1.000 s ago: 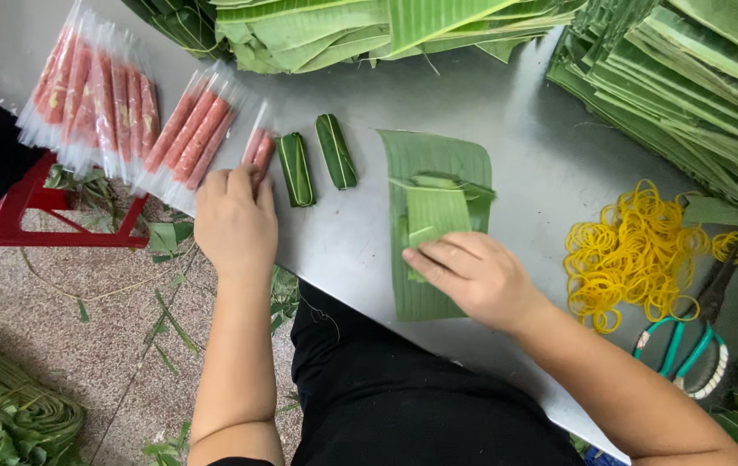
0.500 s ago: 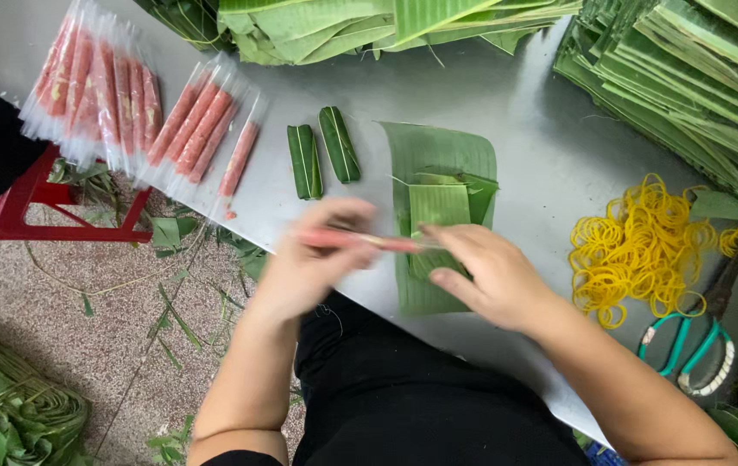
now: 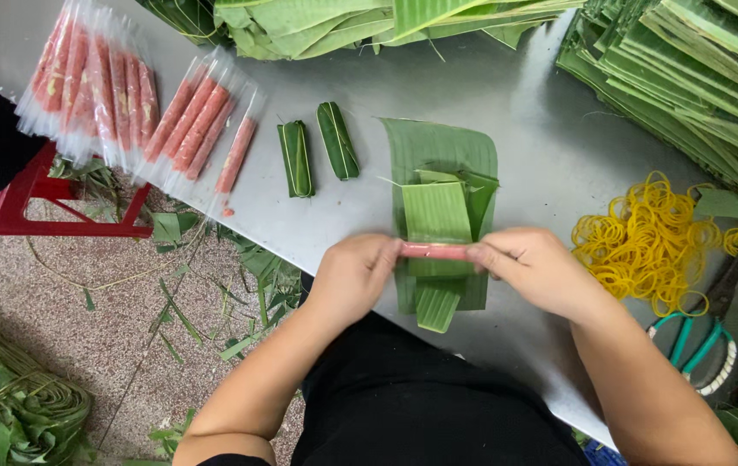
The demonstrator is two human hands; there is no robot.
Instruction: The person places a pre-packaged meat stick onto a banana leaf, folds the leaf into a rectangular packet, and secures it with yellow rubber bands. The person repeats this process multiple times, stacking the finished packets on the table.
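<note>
- Two hands are on one pink sausage stick (image 3: 435,251) in the head view: I hold it level, across the leaves.
- My left hand (image 3: 353,278) is closed around the left end of the stick, with the fingers curled over it.
- My right hand (image 3: 535,269) pinches the right end between thumb and fingers, so both grips are shut on it.
- The stick is just above a stack of cut banana leaf pieces (image 3: 438,216), which lies on the grey metal table (image 3: 516,103) near its front edge.
- Two finished leaf rolls (image 3: 317,151) lie side by side to the left of the stack, apart from it.
- Further left, packs of sausage sticks in clear plastic (image 3: 127,103) hang partly over the table edge.
- At the right I see a heap of yellow rubber bands (image 3: 654,242), and scissors with green handles (image 3: 701,345) just beside it.
- Piles of banana leaves (image 3: 688,78) fill the far and right side of the table.
- Below the table stands a red stool (image 3: 32,203).
</note>
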